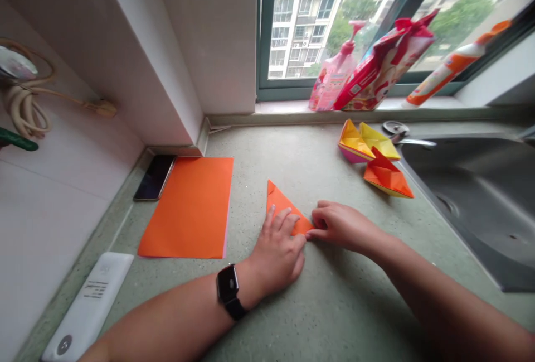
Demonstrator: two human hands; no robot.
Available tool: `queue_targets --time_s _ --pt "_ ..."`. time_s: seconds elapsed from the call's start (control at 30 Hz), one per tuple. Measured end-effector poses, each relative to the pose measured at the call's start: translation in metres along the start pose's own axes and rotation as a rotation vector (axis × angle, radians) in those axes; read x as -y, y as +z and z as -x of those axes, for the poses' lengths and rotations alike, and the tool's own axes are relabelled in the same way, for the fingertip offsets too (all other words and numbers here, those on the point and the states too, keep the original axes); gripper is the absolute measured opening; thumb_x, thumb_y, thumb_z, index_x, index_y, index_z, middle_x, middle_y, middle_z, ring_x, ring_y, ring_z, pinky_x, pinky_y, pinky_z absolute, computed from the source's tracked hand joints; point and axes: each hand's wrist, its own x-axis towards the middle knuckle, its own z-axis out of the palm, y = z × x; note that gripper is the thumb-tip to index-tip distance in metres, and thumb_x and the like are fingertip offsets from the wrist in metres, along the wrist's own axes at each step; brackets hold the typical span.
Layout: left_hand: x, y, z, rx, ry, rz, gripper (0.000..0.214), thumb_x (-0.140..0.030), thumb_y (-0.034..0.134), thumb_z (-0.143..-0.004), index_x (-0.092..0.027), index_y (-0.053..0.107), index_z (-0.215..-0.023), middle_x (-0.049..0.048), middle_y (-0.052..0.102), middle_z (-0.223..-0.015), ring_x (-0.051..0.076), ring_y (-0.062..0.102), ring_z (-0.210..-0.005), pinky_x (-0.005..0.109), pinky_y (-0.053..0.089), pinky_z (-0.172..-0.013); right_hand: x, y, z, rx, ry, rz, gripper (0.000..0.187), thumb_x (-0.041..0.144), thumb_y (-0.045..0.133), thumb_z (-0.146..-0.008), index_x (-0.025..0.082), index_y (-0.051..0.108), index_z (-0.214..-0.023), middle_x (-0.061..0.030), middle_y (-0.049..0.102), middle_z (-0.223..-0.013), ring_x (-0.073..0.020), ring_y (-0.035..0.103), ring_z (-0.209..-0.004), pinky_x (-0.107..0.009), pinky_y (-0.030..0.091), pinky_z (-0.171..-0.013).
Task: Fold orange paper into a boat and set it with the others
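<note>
A folded orange paper triangle (281, 201) lies on the counter in front of me, with a small fold at its top corner. My left hand (281, 242), a black watch on its wrist, rests on the lower part of the paper with fingers spread and flat. At the triangle's right corner, the thumb and curled fingers of my right hand (330, 222) pinch the paper. The lower edge of the triangle is partly covered by my left hand.
Left of the triangle lies a stack of orange sheets (190, 211) beside a phone (154, 178). Folded paper boats (387, 175) sit near the sink (455, 194). A white device (90, 306) is at the lower left. A pump bottle (332, 80) and red bag (384, 66) stand on the windowsill.
</note>
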Motion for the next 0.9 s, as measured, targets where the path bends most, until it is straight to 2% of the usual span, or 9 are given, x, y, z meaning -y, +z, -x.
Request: queue_targets --time_s 0.13,0.23,0.37,0.57,0.77,0.9 --pt "0.004 -0.003 -0.003 0.073 -0.009 0.039 0.029 -0.031 0.066 -0.099 -0.017 0.077 -0.121 0.0217 0.055 -0.155 0.041 0.042 -0.155 0.07 0.028 -0.135 -0.007 0.002 -0.009 0.074 -0.017 -0.012 0.036 0.055 0.081 -0.09 0.025 0.071 -0.073 -0.0072 0.069 -0.089 -0.0218 0.063 -0.072 -0.035 0.039 -0.063" --pt "0.006 -0.007 -0.006 0.109 -0.003 0.054 0.026 -0.032 0.065 -0.1 -0.02 0.079 -0.118 0.0204 0.057 -0.152 0.041 0.045 -0.152 0.071 0.029 -0.134 -0.011 0.004 -0.012 0.067 -0.032 -0.021 0.036 0.054 0.081 -0.089 0.026 0.069 -0.07 -0.0078 0.067 -0.086 -0.0223 0.062 -0.07 -0.037 0.039 -0.063" --pt "0.005 -0.008 -0.009 0.099 0.0 0.045 0.026 -0.03 0.065 -0.1 -0.018 0.078 -0.119 0.0209 0.06 -0.146 0.041 0.049 -0.145 0.073 0.03 -0.132 -0.013 0.006 -0.012 0.05 -0.044 -0.038 0.036 0.054 0.08 -0.09 0.025 0.07 -0.07 -0.0071 0.065 -0.085 -0.0214 0.06 -0.069 -0.036 0.04 -0.065" --pt "0.003 -0.005 -0.009 0.042 -0.01 0.022 0.015 -0.026 0.066 -0.1 -0.016 0.077 -0.103 0.019 0.062 -0.141 0.036 0.057 -0.132 0.058 0.048 -0.12 -0.009 -0.002 -0.001 0.02 -0.028 0.027 0.03 0.047 0.082 -0.091 0.022 0.074 -0.077 -0.006 0.067 -0.088 -0.0198 0.06 -0.074 -0.032 0.039 -0.066" --pt "0.004 -0.005 -0.006 -0.047 -0.004 0.025 0.019 -0.023 0.059 -0.105 -0.018 0.077 -0.097 0.0147 0.068 -0.127 0.03 0.063 -0.116 0.052 0.056 -0.106 -0.006 -0.016 0.006 0.032 -0.058 0.072 0.03 0.049 0.083 -0.091 0.021 0.077 -0.08 -0.007 0.074 -0.091 -0.0206 0.062 -0.079 -0.031 0.037 -0.066" --pt "0.004 -0.009 -0.006 -0.057 0.0 0.036 0.019 -0.023 0.06 -0.104 -0.018 0.077 -0.097 0.0132 0.069 -0.119 0.028 0.065 -0.111 0.047 0.057 -0.1 -0.01 -0.015 0.004 0.023 -0.09 0.069 0.032 0.052 0.081 -0.092 0.021 0.079 -0.084 -0.005 0.075 -0.085 -0.0195 0.061 -0.075 -0.032 0.034 -0.063"
